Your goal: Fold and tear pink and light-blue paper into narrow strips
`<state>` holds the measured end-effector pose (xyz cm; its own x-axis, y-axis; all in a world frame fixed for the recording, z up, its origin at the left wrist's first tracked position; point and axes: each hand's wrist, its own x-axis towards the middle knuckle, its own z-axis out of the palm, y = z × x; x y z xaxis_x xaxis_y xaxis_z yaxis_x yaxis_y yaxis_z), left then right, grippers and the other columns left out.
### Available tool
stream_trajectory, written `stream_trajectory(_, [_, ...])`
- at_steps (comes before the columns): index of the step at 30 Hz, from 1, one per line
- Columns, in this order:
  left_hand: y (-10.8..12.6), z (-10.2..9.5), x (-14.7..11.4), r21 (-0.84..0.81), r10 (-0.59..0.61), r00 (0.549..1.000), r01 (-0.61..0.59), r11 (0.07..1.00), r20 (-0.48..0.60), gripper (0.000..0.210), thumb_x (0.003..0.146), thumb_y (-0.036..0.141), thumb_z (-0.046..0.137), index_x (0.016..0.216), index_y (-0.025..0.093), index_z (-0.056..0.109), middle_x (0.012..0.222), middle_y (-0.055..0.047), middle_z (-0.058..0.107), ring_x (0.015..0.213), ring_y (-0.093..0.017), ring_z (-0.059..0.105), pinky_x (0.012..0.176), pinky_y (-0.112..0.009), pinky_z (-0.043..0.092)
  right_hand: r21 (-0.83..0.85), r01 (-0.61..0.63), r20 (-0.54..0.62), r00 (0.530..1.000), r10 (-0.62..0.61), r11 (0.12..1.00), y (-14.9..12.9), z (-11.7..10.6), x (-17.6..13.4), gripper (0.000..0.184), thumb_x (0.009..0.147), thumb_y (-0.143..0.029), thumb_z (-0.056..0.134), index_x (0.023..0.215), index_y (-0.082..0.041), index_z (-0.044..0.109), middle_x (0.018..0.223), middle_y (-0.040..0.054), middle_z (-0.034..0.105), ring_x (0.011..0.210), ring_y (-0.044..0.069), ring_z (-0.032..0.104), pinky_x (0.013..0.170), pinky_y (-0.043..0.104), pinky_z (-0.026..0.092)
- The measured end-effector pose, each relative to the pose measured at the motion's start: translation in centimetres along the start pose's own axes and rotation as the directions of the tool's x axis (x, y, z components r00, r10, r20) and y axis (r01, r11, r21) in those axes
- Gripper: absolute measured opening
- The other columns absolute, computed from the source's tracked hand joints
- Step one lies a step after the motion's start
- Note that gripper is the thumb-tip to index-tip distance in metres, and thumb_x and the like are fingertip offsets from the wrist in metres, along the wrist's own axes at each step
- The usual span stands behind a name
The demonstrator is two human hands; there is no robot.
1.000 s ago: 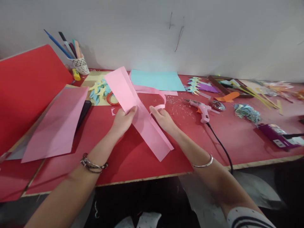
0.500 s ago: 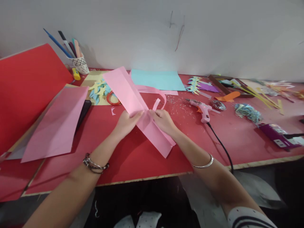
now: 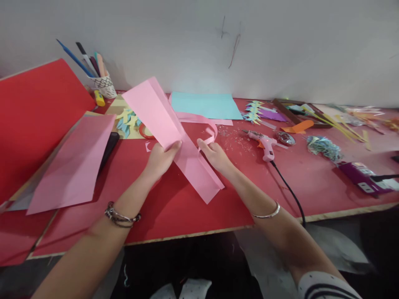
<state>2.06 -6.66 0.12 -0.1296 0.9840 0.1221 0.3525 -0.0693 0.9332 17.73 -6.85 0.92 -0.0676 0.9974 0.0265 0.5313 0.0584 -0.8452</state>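
A long folded sheet of pink paper (image 3: pixel 156 112) slants above the red table, its upper end to the left. My left hand (image 3: pixel 162 160) is closed on its left edge, thumb on top and fingers underneath. At the sheet's right edge, my right hand (image 3: pixel 216 157) pinches a narrow pink paper strip (image 3: pixel 213 128) that curls up and back behind the sheet. Part of this strip runs along the sheet's lower right edge; where the two join is hard to see. Behind my left hand, an orange ring-shaped handle (image 3: pixel 144 132) is partly covered by the sheet.
A pink glue gun (image 3: pixel 264 145) with a black cord lies right of my right hand. Light blue paper (image 3: pixel 205 106) lies by the wall. Yellow and blue paper cuttings (image 3: pixel 127 120), a pen cup (image 3: pixel 105 85) and more pink paper (image 3: pixel 75 162) are at left. A purple power strip (image 3: pixel 364 178) sits far right.
My hands have moved apart. My left hand and the pink sheet shifted left, and my right hand now sits off the sheet's middle with the strip.
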Motion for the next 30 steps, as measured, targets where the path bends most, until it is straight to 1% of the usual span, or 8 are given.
stream_trajectory(3, [0.0, 0.11, -0.01, -0.004, -0.014, 1.0, 0.014, 1.0, -0.013, 0.027, 0.068, 0.038, 0.056, 0.08, 0.015, 0.063, 0.08, -0.008, 0.069, 0.087, -0.025, 0.061, 0.07, -0.031, 0.051, -0.034, 0.099, 0.069, 0.993, -0.097, 0.995, -0.03, 0.27, -0.34, 0.043, 0.076, -0.043, 0.045, 0.049, -0.02, 0.022, 0.047, -0.0068, 0.021, 0.044, 0.005, 0.022, 0.044, 0.023, 0.018])
stream_trajectory(5, [0.01, 0.14, 0.0, 0.001, -0.03, 0.999, 0.03, 1.0, -0.032, 0.027, 0.068, 0.037, 0.057, 0.08, 0.014, 0.063, 0.082, -0.009, 0.068, 0.088, -0.025, 0.061, 0.071, -0.031, 0.05, -0.093, 0.134, 0.074, 0.989, -0.128, 0.987, -0.07, 0.42, -0.46, 0.042, 0.075, -0.037, 0.049, 0.049, -0.019, 0.021, 0.048, -0.007, 0.021, 0.044, 0.005, 0.022, 0.044, 0.023, 0.017])
stream_trajectory(9, [-0.03, 0.1, 0.04, -0.002, -0.035, 0.998, 0.035, 0.999, -0.047, 0.027, 0.068, 0.037, 0.057, 0.081, 0.014, 0.064, 0.083, -0.01, 0.068, 0.089, -0.025, 0.061, 0.072, -0.03, 0.05, -0.151, 0.073, 0.058, 0.996, -0.065, 0.986, -0.19, 0.41, -0.43, 0.04, 0.079, -0.028, 0.043, 0.048, -0.019, 0.018, 0.047, -0.0068, 0.017, 0.043, 0.004, 0.02, 0.044, 0.024, 0.015])
stream_trajectory(14, [-0.05, 0.03, 0.03, -0.013, -0.026, 0.998, 0.026, 1.0, -0.057, 0.028, 0.068, 0.038, 0.057, 0.082, 0.014, 0.063, 0.086, -0.009, 0.068, 0.092, -0.024, 0.06, 0.074, -0.03, 0.05, -0.06, 0.013, 0.087, 0.996, -0.007, 0.998, -0.37, 0.19, -0.36, 0.039, 0.083, -0.032, 0.035, 0.051, -0.02, 0.018, 0.048, -0.0066, 0.017, 0.043, 0.005, 0.019, 0.044, 0.023, 0.015])
stream_trajectory(18, [-0.13, -0.03, 0.09, -0.016, -0.02, 0.998, 0.019, 1.0, -0.06, 0.029, 0.068, 0.039, 0.057, 0.084, 0.015, 0.063, 0.089, -0.008, 0.068, 0.095, -0.025, 0.058, 0.077, -0.031, 0.049, -0.008, -0.026, 0.099, 0.995, 0.027, 1.0, -0.39, 0.1, -0.21, 0.04, 0.084, -0.035, 0.034, 0.05, -0.02, 0.02, 0.046, -0.007, 0.018, 0.042, 0.005, 0.019, 0.044, 0.023, 0.016])
stream_trajectory(25, [-0.29, -0.3, 0.39, -0.076, -0.049, 0.994, 0.041, 0.996, -0.102, 0.029, 0.066, 0.041, 0.058, 0.081, 0.017, 0.063, 0.089, -0.009, 0.068, 0.093, -0.025, 0.059, 0.076, -0.031, 0.049, 0.062, -0.084, 0.052, 0.995, 0.08, 0.995, -0.01, -0.16, 0.23, 0.04, 0.084, -0.039, 0.032, 0.049, -0.019, 0.027, 0.045, -0.0062, 0.026, 0.042, 0.006, 0.026, 0.046, 0.023, 0.021])
stream_trajectory(28, [-0.12, -0.33, 0.33, -0.076, -0.054, 0.993, 0.046, 0.996, -0.103, 0.029, 0.066, 0.04, 0.058, 0.082, 0.016, 0.063, 0.089, -0.009, 0.068, 0.093, -0.025, 0.059, 0.076, -0.031, 0.049, 0.064, -0.005, 0.056, 0.998, 0.001, 0.998, 0.2, -0.01, 0.09, 0.042, 0.082, -0.046, 0.031, 0.05, -0.02, 0.027, 0.047, -0.0055, 0.027, 0.045, 0.006, 0.027, 0.046, 0.023, 0.022])
stream_trajectory(30, [-0.09, -0.29, 0.27, -0.081, -0.046, 0.994, 0.038, 0.996, -0.101, 0.031, 0.066, 0.041, 0.057, 0.083, 0.015, 0.062, 0.088, -0.009, 0.068, 0.093, -0.025, 0.059, 0.076, -0.031, 0.049, -0.007, 0.085, 0.057, 0.995, -0.085, 0.996, 0.32, 0.18, -0.08, 0.043, 0.078, -0.048, 0.04, 0.05, -0.02, 0.026, 0.048, -0.006, 0.024, 0.046, 0.006, 0.026, 0.046, 0.023, 0.022])
